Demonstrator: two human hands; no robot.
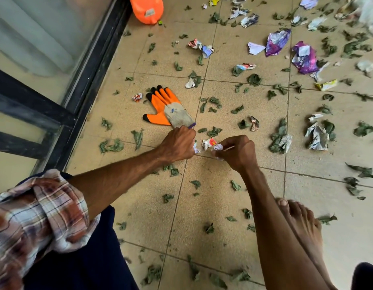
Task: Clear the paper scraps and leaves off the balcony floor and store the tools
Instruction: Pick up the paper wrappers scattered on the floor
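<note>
- Head view: the person crouches over the balcony floor (223, 208), both hands low on the tiles, just below the orange glove (166, 107).
- Left hand (178, 143): fingers curled tight, and a small white scrap (196, 149) pokes out beneath them. It appears to be gripped.
- Right hand (238, 152): fingertips pinch a pale scrap (219, 147). A red-and-white scrap (209, 142) lies between the two hands.
- Paper scraps and leaves (280, 135) lie scattered over most of the tiles, thickest toward the far right, with purple wrappers (277, 41) well away from the hands.
- Handling, judged: the scraps are feather-light, crumpled and soft, so a raised fold gives the best pinch. They should squash easily into a fist, so several can be carried together.
- The leaves look limp and thin. The flat ones may cling to the tile, so scooping or sweeping them would likely beat picking them one by one.
</note>
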